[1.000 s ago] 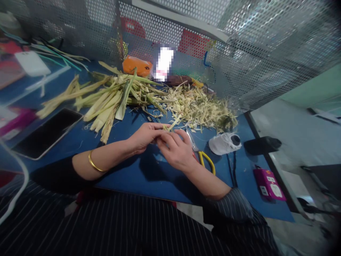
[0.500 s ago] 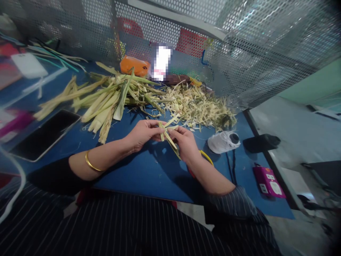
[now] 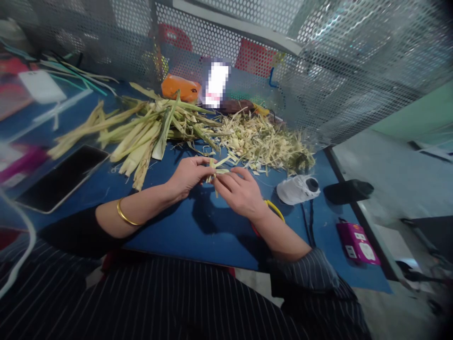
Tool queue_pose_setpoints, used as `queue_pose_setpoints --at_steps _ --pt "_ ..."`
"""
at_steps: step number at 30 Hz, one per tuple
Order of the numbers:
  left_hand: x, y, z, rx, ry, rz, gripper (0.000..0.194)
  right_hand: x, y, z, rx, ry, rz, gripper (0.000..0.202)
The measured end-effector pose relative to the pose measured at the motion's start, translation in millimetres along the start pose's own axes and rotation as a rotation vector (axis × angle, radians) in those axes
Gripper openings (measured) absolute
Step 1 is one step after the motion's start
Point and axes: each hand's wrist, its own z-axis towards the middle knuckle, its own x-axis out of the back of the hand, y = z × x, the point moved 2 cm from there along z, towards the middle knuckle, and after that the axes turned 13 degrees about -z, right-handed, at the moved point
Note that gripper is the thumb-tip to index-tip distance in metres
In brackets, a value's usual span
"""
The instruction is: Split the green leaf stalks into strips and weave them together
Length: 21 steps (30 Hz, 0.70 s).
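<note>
Narrow pale-green strips of dried leaf, like corn husk [image 3: 222, 171], cross each other between my hands above the blue table. My left hand [image 3: 188, 175] pinches the crossing from the left between thumb and fingers. From the right, my right hand [image 3: 240, 191] grips the same strips, its fingers closed near my left fingertips and covering part of them. Behind lies a heap of long husk leaves [image 3: 148, 130]. To its right is a pile of shredded husk [image 3: 265, 141]. Yellow-handled scissors [image 3: 274, 210] lie partly under my right wrist.
A white thread spool [image 3: 297, 190] and a black cylinder [image 3: 348, 191] stand at the right, with a purple box [image 3: 358, 242] nearer the edge. On the left lies a dark phone [image 3: 62, 179]. An orange packet [image 3: 180, 88] and a lit screen [image 3: 216, 85] are before the perforated metal panel [image 3: 116, 47].
My right hand has shifted left over the strips, closer to my left fingers, and now hides the ends that hung down toward me. My left hand keeps its pinch.
</note>
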Motion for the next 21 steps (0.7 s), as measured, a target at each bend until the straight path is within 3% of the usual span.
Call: queue_pose_setpoints --at_steps 3,7,11,14,17,21 --pt "-1.7 0 -2 0.006 -0.022 0.039 0.025 2 1 0 -0.084 0.059 0.048 0.015" --pt "-5.1 2 -5 0.034 -0.152 0.073 0.025 0 10 -1 -0.575 0.098 0.428 0.01" --pt "-6.7 3 -8 0.055 -0.209 0.141 0.022 -9 16 -4 -0.899 -0.069 0.787 0.013" --pt "-7.8 0 -9 0.061 -0.227 0.145 0.017 -14 15 -5 -0.965 -0.165 0.805 0.015" --pt "-8.6 -3 -10 0.046 -0.188 0.157 0.013 -19 12 -6 -0.965 -0.176 0.811 0.014" --pt "-6.2 -3 -7 0.028 -0.107 0.078 0.014 -13 14 -6 -0.865 0.0 0.583 0.011"
